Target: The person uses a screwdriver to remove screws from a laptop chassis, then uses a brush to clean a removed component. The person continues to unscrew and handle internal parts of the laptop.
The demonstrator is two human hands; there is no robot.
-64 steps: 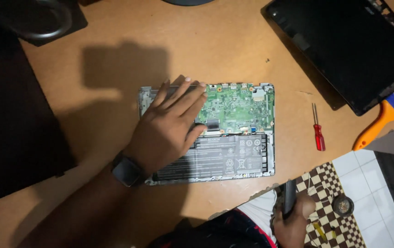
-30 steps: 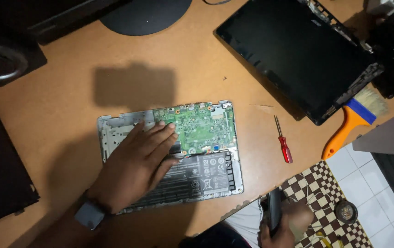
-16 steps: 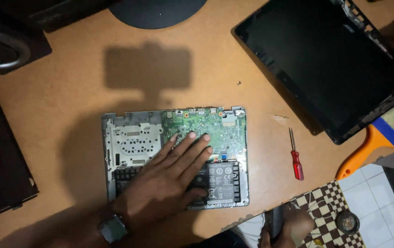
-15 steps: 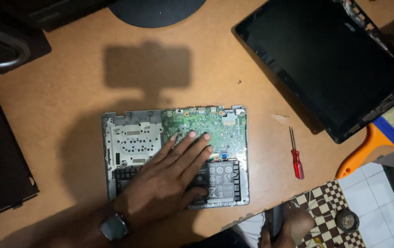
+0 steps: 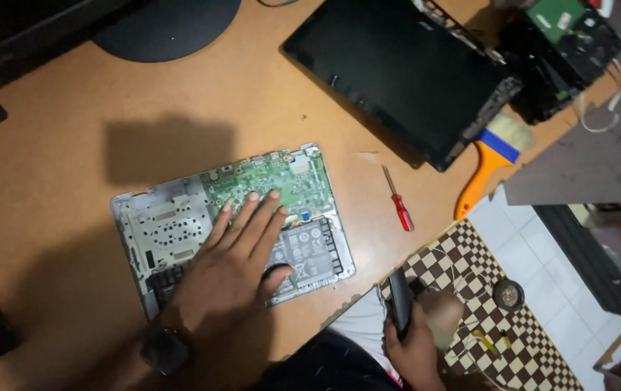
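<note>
The opened laptop base (image 5: 231,224) lies on the wooden table (image 5: 72,166), your left hand (image 5: 234,271) pressed flat on it, fingers spread and gripping nothing. Your right hand (image 5: 415,344), below the table's edge, is closed around a dark tool (image 5: 399,300).

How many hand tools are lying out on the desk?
2. A small red-handled screwdriver lies right of the opened laptop base that the left hand presses flat. An orange-handled brush lies further right, by the black screen panel. Others may be hidden among clutter.
</note>
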